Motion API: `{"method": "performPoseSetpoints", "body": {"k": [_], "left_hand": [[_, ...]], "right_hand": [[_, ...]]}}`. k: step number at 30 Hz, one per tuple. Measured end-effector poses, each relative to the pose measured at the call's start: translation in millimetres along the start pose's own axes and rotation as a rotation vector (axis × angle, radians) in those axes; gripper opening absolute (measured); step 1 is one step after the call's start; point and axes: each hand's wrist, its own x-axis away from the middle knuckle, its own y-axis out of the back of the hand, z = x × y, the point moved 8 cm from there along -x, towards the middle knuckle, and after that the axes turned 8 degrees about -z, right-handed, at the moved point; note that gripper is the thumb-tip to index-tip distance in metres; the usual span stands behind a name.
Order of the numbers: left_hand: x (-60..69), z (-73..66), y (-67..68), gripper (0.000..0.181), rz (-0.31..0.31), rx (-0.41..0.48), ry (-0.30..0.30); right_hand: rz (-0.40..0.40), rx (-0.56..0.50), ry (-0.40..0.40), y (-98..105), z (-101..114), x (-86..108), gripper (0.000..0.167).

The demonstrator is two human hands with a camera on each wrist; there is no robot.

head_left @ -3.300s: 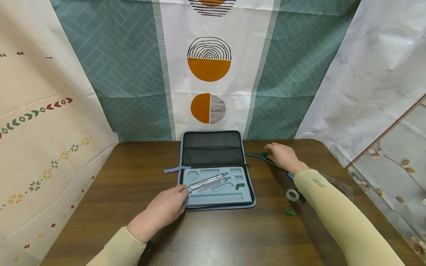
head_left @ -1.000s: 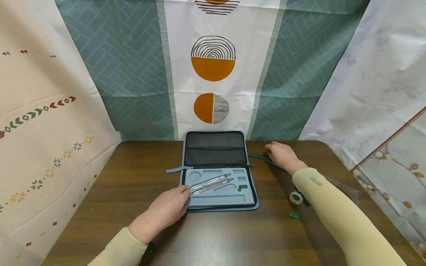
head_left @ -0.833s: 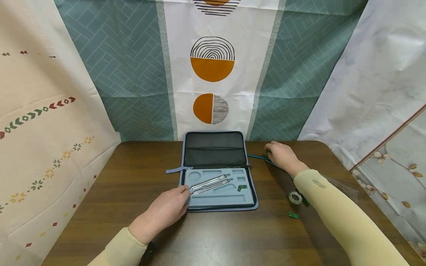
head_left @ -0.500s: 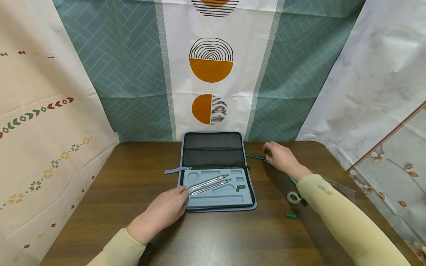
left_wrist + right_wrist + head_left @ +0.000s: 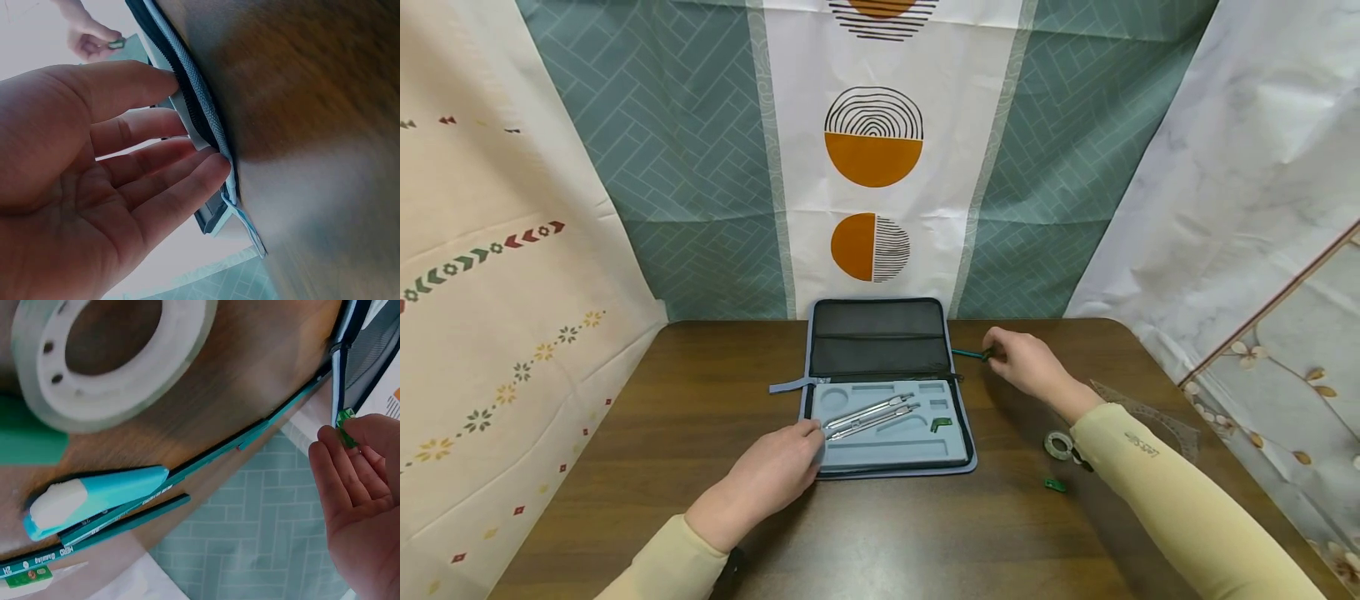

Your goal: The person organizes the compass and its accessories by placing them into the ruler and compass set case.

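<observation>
An unzipped blue case [image 5: 895, 457] lies open, its tray holding two silver compasses [image 5: 868, 417] and a small green piece [image 5: 941, 424]. My left hand [image 5: 765, 471] rests at the tray's left front corner; in the left wrist view the fingers [image 5: 156, 194] of that hand touch the zipped edge [image 5: 203, 100]. Right of the case, my right hand [image 5: 1030, 371] is raised over the table. In the right wrist view this hand [image 5: 365, 494] pinches a small green object [image 5: 345, 427] between thumb and fingers.
On the table's right side are a tape roll [image 5: 1058, 445], a small green item [image 5: 1055, 484] and a transparent protractor [image 5: 1172, 425]. The right wrist view shows green pencils [image 5: 212, 456] and a blue-and-white eraser-like item [image 5: 94, 500]. A patterned curtain [image 5: 700, 167] hangs behind the table.
My right hand has moved a little left, toward the case, with the small green object between its fingers. More of the protractor shows. My left hand stays at the case's corner.
</observation>
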Motion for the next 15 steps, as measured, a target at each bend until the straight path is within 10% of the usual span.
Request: {"method": "performPoseSetpoints", "body": {"k": [15], "left_hand": [[1.1, 0.8, 0.4, 0.033, -0.012, -0.005, -0.005]], "right_hand": [[-0.038, 0.033, 0.139, -8.7, 23.3, 10.8, 0.028]]}}
